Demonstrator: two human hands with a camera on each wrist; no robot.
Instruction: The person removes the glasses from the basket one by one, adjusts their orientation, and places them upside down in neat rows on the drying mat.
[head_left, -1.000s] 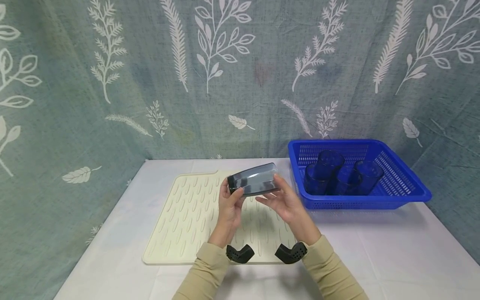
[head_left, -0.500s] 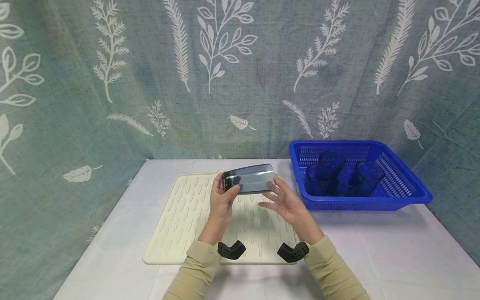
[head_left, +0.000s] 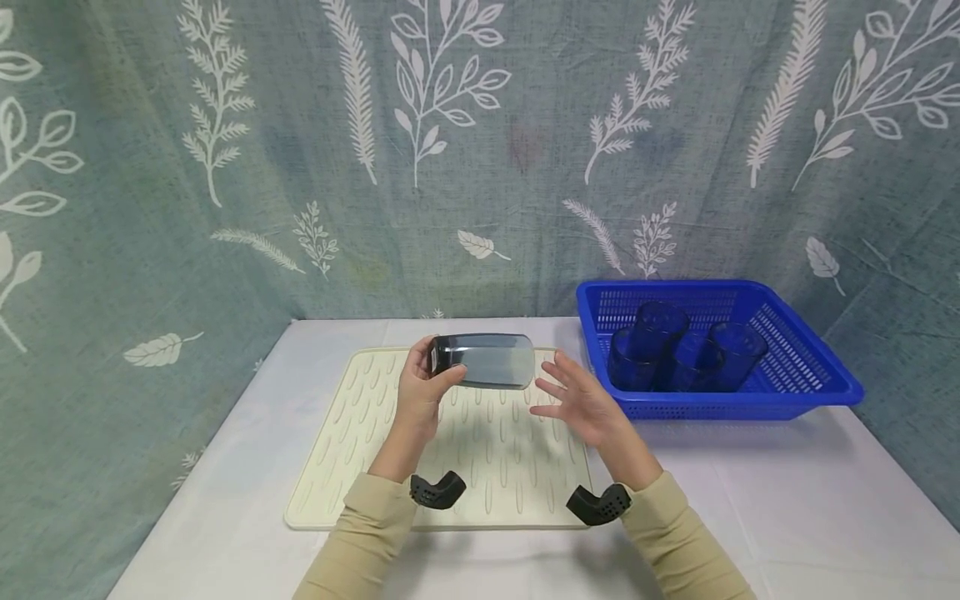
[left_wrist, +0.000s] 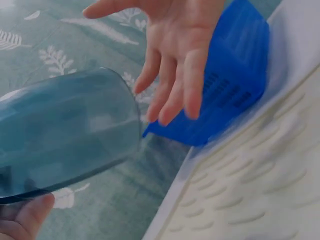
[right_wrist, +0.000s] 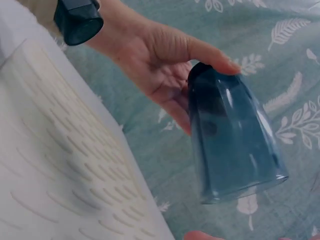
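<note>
A tinted blue-grey drinking glass lies on its side in the air above the cream drying mat. My left hand grips it round the dark base, thumb across the near side. The glass's open rim points right, toward my right hand. That hand is apart from the rim, its fingers spread and holding nothing. In the left wrist view the right palm faces the glass. From the right wrist, the left hand shows wrapped about the base of the glass.
A blue plastic basket stands at the back right of the white-covered table. Several similar glasses stand in it. A leaf-patterned cloth hangs behind the table.
The glass has shifted left with my left hand and come closer to level. My right hand, earlier at the rim, has let go and drawn away slightly to the right.
</note>
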